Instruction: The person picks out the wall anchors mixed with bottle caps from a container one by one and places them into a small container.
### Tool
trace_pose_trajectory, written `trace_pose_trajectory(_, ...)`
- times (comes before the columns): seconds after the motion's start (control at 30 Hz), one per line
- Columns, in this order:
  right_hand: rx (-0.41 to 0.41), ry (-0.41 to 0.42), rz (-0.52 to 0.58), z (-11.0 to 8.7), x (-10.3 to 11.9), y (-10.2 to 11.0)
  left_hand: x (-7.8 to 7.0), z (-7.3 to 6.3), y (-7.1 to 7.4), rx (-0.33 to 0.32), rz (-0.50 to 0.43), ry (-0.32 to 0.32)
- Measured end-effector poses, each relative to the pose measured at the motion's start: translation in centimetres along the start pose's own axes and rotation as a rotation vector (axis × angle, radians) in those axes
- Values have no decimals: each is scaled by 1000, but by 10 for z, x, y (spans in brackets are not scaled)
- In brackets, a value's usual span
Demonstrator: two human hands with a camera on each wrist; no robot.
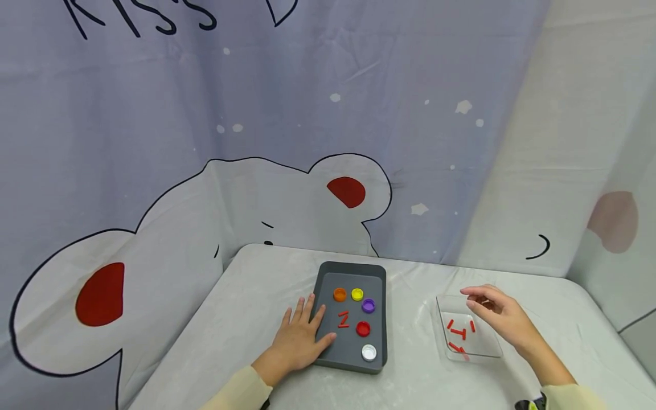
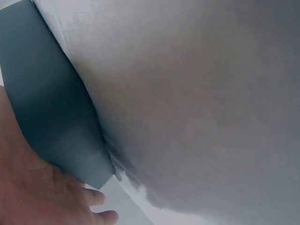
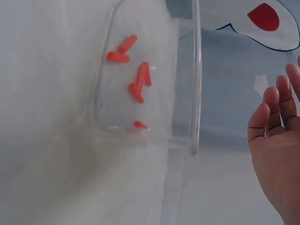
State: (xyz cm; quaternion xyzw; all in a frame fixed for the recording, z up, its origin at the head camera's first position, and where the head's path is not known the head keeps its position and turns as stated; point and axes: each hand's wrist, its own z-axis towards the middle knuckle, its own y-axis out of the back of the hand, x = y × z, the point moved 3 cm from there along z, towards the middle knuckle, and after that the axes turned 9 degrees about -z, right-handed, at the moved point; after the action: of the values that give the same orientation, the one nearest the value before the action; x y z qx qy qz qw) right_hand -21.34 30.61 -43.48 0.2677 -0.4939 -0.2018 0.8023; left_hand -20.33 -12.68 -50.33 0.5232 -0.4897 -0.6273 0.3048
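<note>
Head view: one grey tray (image 1: 353, 344) on the white table (image 1: 410, 376), five caps inside, one each orange (image 1: 340, 294), yellow (image 1: 357, 294), purple (image 1: 368, 306), red (image 1: 363, 328), white (image 1: 369, 353), plus three red sticks (image 1: 344, 320). Left hand (image 1: 297, 341) at its left rim, fingers spread apart. Right hand (image 1: 504, 320) above one clear box (image 1: 485, 345), thumb and fingers apart. Left wrist view: tray beside the palm, two fingertips (image 2: 107, 217) past its corner. Right wrist view: six sticks (image 3: 141, 77) in the box, fingers loosely extended outside its wall.

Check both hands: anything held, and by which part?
Nothing, as far as visible. The left hand lies spread at the edge of the tray; the right hand hovers by the clear box, empty.
</note>
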Motion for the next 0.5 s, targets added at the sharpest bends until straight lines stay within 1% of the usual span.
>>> trace_pose_trajectory(0.27, 113, 75, 46, 17, 16, -15, 0, 0, 0, 3, 4, 1)
trace_pose_trajectory(0.37, 166, 84, 66, 22, 21, -22, -1, 0, 1, 4, -1, 0)
trace_pose_trajectory(0.5, 223, 99, 47, 31, 27, -33, 1, 1, -1, -7, -7, -6)
